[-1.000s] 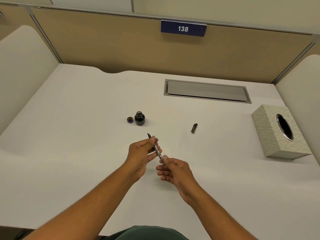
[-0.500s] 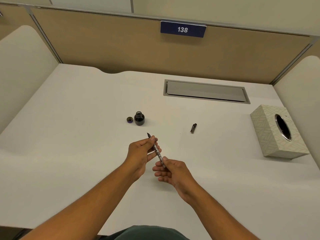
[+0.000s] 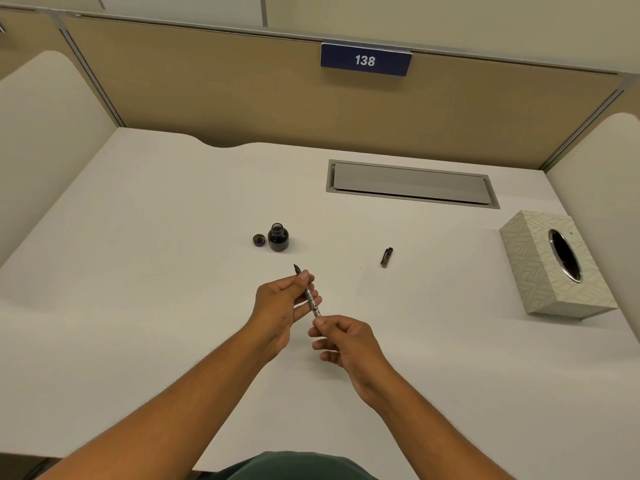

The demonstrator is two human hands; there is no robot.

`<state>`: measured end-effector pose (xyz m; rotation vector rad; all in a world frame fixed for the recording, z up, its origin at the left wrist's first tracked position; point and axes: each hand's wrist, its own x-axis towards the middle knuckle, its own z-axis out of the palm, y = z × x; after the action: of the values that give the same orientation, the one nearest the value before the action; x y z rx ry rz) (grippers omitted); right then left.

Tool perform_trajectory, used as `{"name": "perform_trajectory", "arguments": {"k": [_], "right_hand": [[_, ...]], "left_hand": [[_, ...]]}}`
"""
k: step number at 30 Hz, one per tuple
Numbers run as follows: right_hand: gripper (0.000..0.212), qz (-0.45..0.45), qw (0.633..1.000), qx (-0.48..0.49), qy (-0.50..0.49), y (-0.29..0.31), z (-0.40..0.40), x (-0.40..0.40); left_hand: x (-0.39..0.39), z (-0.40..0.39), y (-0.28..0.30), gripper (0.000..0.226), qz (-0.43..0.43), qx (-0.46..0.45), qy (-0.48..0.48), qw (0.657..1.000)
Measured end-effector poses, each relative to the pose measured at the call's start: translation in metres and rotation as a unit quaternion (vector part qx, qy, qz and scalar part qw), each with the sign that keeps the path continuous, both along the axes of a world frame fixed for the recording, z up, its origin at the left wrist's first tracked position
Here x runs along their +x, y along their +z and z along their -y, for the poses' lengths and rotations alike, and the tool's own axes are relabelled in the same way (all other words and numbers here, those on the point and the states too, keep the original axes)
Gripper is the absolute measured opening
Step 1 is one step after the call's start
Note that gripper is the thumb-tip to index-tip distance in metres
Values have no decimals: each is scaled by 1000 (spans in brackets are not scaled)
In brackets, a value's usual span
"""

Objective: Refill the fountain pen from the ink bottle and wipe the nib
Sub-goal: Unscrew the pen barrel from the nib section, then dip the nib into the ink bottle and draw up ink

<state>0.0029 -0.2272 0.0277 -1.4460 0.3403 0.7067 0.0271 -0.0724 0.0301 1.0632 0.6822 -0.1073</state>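
A slim fountain pen (image 3: 310, 296) is held above the white desk (image 3: 138, 271), its dark nib pointing up and away toward the ink bottle. My left hand (image 3: 278, 306) pinches its front part just behind the nib. My right hand (image 3: 341, 339) pinches its rear end between thumb and fingertips. The open ink bottle (image 3: 278, 238), dark with ink, stands a short way beyond the nib. Its small round cap (image 3: 259, 240) lies just left of it. A short dark pen part (image 3: 386, 257) lies on the desk to the right.
A patterned tissue box (image 3: 540, 271) with an oval opening sits at the right edge of the desk. A grey cable hatch (image 3: 412, 183) is set into the desk at the back. Beige partition walls enclose the desk on three sides.
My right hand's fingers have shifted slightly on the pen's rear end. The pen and my left hand stay in nearly the same place.
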Motion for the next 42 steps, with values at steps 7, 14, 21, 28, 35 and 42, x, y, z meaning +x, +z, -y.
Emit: {"name": "perform_trajectory", "arguments": {"k": [7,14,21,28,35,42], "right_hand": [[39,-41,999,10,7,1,-1,2],[28,-29,999,21,-19,-2,-1,-1],[23,-15,1000,16,-6,-3,0,-1],[34,-34,999,18,-1,-3,-1,-1],[14,34,999,-18,-38,-7,4,-6],[3,160,972,-168,-24,-23,18,-8]], "left_hand": [[-1,2,-3,22,-2,-1,-4,1000],[-1,1,-5,22,7,-2,-3,1000],[-1,2,-7,22,-2,1,0,1000],[-3,3,-7,23,1,0,-4,1000],[-6,-1,-7,24,10,5,12,1000],[-14,-22,4,22,-26,54,121,991]]}}
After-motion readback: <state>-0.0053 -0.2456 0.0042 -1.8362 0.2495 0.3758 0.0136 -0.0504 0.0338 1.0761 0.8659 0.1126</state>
